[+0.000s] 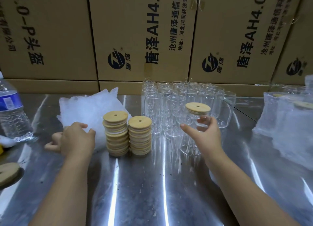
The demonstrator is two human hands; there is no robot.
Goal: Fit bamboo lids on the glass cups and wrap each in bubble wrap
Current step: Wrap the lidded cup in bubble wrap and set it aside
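My right hand (205, 132) grips a glass cup (190, 141) that carries a bamboo lid (197, 108), held just above the steel table (135, 183). Behind it stands a group of several bare glass cups (171, 105). Two stacks of bamboo lids (116, 132) (139, 135) stand in the middle of the table. My left hand (77, 137) rests with curled fingers on the near edge of a pile of bubble wrap sheets (88, 110), left of the lid stacks; whether it pinches a sheet cannot be told.
Wrapped cups in bubble wrap (286, 117) stand at the right. A plastic water bottle (11, 107) stands at the far left, and a loose bamboo lid (7, 173) lies at the left edge. Printed cardboard boxes (144, 36) wall off the back.
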